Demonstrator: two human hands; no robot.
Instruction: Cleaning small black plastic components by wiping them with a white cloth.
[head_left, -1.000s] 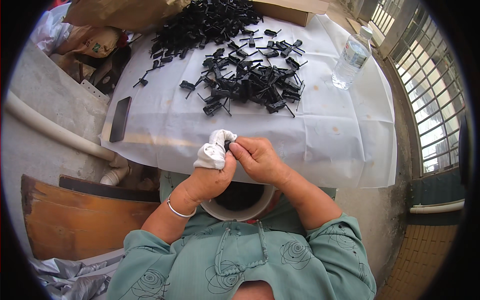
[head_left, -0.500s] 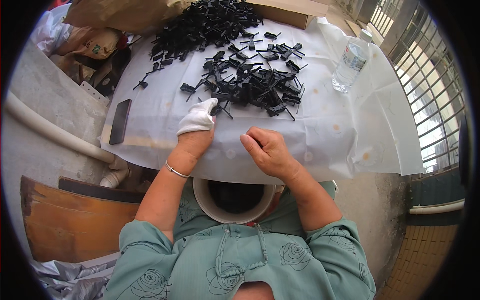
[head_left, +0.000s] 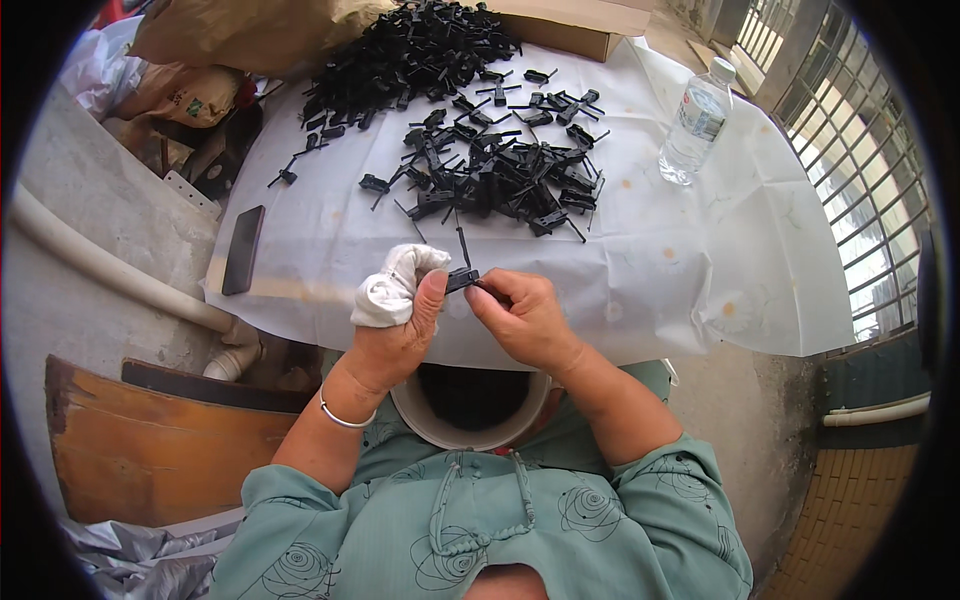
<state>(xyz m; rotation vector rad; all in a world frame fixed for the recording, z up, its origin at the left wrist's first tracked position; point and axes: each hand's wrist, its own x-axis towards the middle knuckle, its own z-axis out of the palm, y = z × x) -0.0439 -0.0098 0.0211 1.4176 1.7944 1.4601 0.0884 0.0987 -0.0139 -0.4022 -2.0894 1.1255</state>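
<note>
Your white cloth-covered table [head_left: 700, 260] stands beside a barred window [head_left: 860, 170]; your gloved left hand [head_left: 395, 320] and bare right hand [head_left: 520, 320], earlier apart, now pinch one small black plastic clip [head_left: 462, 278]

Small black plastic clip [head_left: 462, 278] pinched between both hands' fingers [head_left: 432, 292].

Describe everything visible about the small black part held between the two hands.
The small black part is a dark, plastic-looking clip with a blocky body and a thin stem rising from it toward the pile. It is held above the near edge of the white table cover, pinched from the left by the left hand, whose fingers are wrapped in white cloth, and from the right by the bare right hand. It looks like the loose black pieces heaped beyond. Finer detail is too small to tell.
</note>
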